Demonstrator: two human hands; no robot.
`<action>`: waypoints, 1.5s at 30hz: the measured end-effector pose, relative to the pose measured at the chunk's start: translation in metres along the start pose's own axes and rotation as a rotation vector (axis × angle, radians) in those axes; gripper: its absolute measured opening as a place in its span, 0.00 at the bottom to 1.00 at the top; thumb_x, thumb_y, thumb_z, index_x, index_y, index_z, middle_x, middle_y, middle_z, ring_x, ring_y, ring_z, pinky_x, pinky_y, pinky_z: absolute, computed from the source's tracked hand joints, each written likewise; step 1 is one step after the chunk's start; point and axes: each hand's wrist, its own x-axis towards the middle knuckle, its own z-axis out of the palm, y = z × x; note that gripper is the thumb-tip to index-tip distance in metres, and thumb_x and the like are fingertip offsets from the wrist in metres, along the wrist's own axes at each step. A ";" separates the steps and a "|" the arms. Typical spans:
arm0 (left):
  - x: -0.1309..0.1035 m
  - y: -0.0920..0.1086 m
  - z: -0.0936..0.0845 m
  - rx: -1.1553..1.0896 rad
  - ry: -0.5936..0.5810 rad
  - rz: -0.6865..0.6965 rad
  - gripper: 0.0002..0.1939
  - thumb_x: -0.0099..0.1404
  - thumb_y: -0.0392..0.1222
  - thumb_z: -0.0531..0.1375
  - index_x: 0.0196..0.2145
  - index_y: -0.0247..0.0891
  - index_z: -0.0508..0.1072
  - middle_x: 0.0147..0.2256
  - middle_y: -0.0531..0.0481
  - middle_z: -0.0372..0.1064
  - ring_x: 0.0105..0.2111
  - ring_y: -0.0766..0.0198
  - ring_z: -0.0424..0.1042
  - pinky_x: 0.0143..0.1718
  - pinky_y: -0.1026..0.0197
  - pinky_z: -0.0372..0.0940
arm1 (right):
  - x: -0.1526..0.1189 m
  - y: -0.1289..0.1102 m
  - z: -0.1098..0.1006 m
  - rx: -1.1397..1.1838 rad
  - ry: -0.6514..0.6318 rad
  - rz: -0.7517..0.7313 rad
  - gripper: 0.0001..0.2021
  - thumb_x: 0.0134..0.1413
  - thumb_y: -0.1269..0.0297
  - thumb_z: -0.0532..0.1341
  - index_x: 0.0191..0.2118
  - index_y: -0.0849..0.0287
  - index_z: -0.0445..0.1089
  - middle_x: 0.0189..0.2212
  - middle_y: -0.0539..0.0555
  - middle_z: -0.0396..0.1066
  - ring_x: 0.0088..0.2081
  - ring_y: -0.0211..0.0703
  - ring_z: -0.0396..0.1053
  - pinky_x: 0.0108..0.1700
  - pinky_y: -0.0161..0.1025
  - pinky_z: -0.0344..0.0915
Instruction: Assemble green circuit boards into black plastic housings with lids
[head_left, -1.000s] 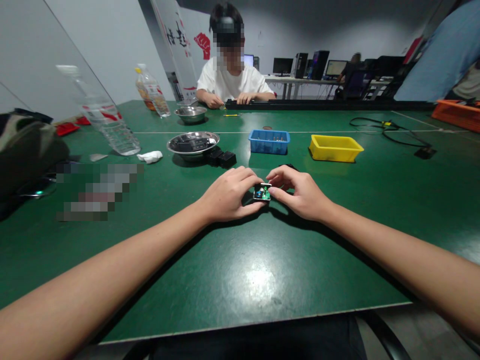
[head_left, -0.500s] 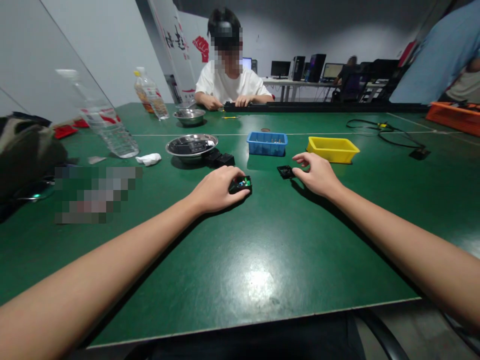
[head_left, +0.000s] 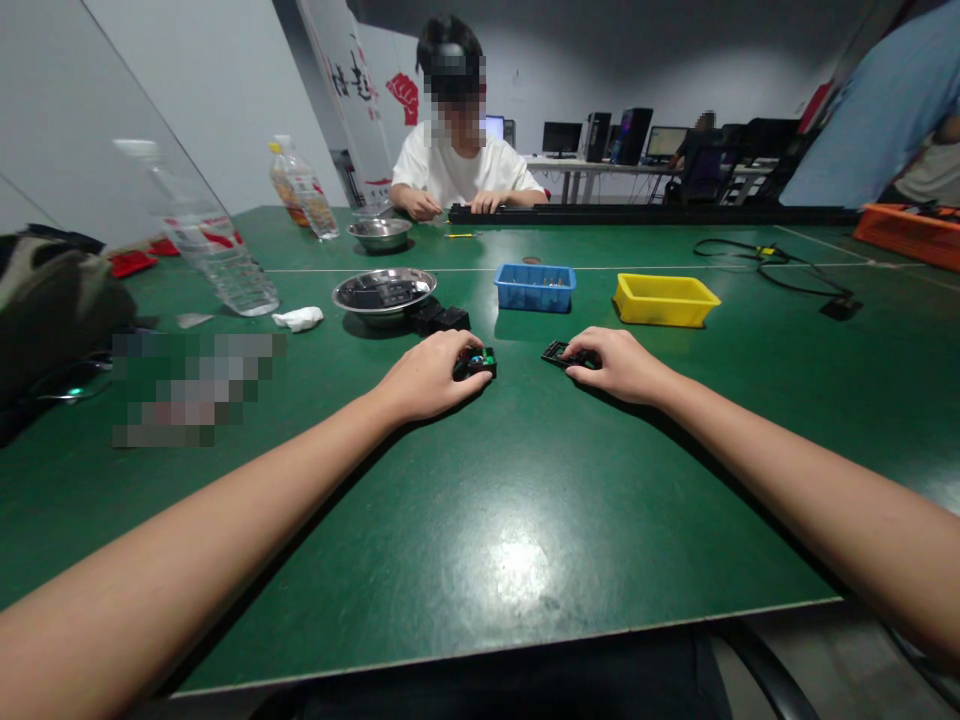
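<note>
Black box-shaped plastic casing [head_left: 488, 367], green circuit board visible inside: held at the green counter [head_left: 480, 490], near the middle, by the left hand [head_left: 427, 375]. Casing is gripped between thumb and curled fingers; its far side is hidden by them. Flat black rectangular plastic cover [head_left: 556, 353] is pinched by the right hand [head_left: 619, 362], thumb on the near side, fingers over the top; part of it is covered by the fingers. Casing and cover are held apart, a strip of counter being left between them.

Beyond the left hand, small black square blocks [head_left: 452, 319] are set just beside a shallow round steel bowl [head_left: 360, 312], in which black pieces are held. Rectangular blue plastic tray [head_left: 534, 297], small bits contained, is placed farther back, between the hands. Rectangular yellow plastic tray [head_left: 666, 312] is seen beyond the right hand.
</note>
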 end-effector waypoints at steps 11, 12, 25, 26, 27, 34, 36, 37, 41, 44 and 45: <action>-0.001 0.009 -0.004 0.080 0.162 0.049 0.24 0.65 0.52 0.60 0.52 0.33 0.68 0.46 0.38 0.71 0.48 0.48 0.70 0.52 0.45 0.68 | -0.001 -0.018 -0.003 -0.033 -0.073 0.011 0.06 0.50 0.67 0.67 0.37 0.59 0.78 0.33 0.54 0.76 0.34 0.43 0.70 0.40 0.37 0.62; -0.001 0.010 -0.005 0.089 0.187 0.068 0.24 0.65 0.52 0.60 0.52 0.33 0.68 0.46 0.38 0.71 0.48 0.48 0.70 0.51 0.45 0.68 | -0.001 -0.018 -0.004 -0.036 -0.085 0.012 0.07 0.50 0.66 0.67 0.37 0.60 0.78 0.32 0.54 0.75 0.34 0.42 0.69 0.40 0.37 0.61; -0.007 0.039 -0.006 0.065 0.273 0.453 0.19 0.69 0.46 0.61 0.53 0.33 0.69 0.50 0.37 0.71 0.49 0.51 0.70 0.52 0.51 0.67 | -0.008 -0.047 0.002 0.802 -0.097 0.134 0.10 0.46 0.61 0.70 0.34 0.60 0.74 0.26 0.47 0.69 0.27 0.35 0.63 0.32 0.36 0.60; -0.007 0.042 -0.005 0.047 0.265 0.475 0.16 0.70 0.44 0.60 0.52 0.34 0.70 0.49 0.38 0.73 0.49 0.53 0.71 0.51 0.53 0.67 | -0.008 -0.051 0.003 0.886 -0.110 0.140 0.11 0.45 0.61 0.71 0.34 0.60 0.73 0.26 0.47 0.70 0.27 0.35 0.64 0.32 0.36 0.61; -0.008 0.044 -0.004 0.022 0.256 0.485 0.14 0.71 0.43 0.59 0.50 0.35 0.71 0.47 0.40 0.74 0.48 0.54 0.72 0.50 0.54 0.67 | -0.009 -0.054 0.004 0.959 -0.120 0.147 0.11 0.45 0.62 0.71 0.33 0.60 0.73 0.27 0.47 0.71 0.27 0.35 0.66 0.33 0.35 0.63; -0.009 0.054 -0.002 -0.383 0.181 0.164 0.11 0.69 0.44 0.61 0.44 0.34 0.77 0.38 0.45 0.79 0.35 0.61 0.75 0.39 0.61 0.68 | -0.007 -0.056 0.012 1.287 -0.168 0.303 0.21 0.48 0.47 0.71 0.37 0.59 0.71 0.25 0.50 0.75 0.26 0.38 0.73 0.30 0.35 0.68; -0.009 0.056 -0.001 -0.564 0.146 0.023 0.13 0.67 0.46 0.63 0.42 0.34 0.78 0.36 0.46 0.79 0.33 0.61 0.75 0.37 0.61 0.68 | -0.006 -0.055 0.012 1.285 -0.160 0.314 0.22 0.47 0.46 0.72 0.36 0.59 0.70 0.26 0.51 0.76 0.27 0.39 0.75 0.30 0.34 0.68; -0.008 0.056 0.000 -0.643 0.133 -0.031 0.13 0.66 0.47 0.63 0.41 0.33 0.78 0.36 0.46 0.79 0.33 0.61 0.75 0.36 0.61 0.68 | -0.006 -0.055 0.012 1.271 -0.146 0.311 0.21 0.47 0.46 0.72 0.35 0.59 0.71 0.26 0.51 0.76 0.27 0.38 0.75 0.30 0.34 0.69; -0.007 0.056 0.003 -0.855 0.103 -0.154 0.16 0.61 0.48 0.67 0.40 0.33 0.79 0.35 0.45 0.80 0.33 0.60 0.76 0.36 0.60 0.69 | -0.007 -0.055 0.012 1.194 -0.062 0.279 0.20 0.46 0.54 0.74 0.41 0.59 0.72 0.26 0.48 0.76 0.27 0.37 0.73 0.30 0.34 0.69; -0.006 0.055 0.003 -0.931 0.094 -0.202 0.16 0.58 0.48 0.69 0.39 0.33 0.80 0.34 0.46 0.79 0.32 0.61 0.76 0.34 0.61 0.69 | -0.008 -0.056 0.012 1.165 -0.014 0.254 0.23 0.46 0.59 0.74 0.48 0.57 0.70 0.25 0.47 0.76 0.28 0.39 0.74 0.30 0.35 0.70; -0.006 0.054 0.003 -0.950 0.093 -0.210 0.16 0.57 0.48 0.70 0.39 0.33 0.80 0.34 0.46 0.79 0.32 0.61 0.75 0.33 0.62 0.69 | -0.008 -0.057 0.012 1.154 -0.005 0.246 0.23 0.46 0.60 0.74 0.48 0.57 0.70 0.25 0.47 0.76 0.28 0.39 0.75 0.30 0.35 0.70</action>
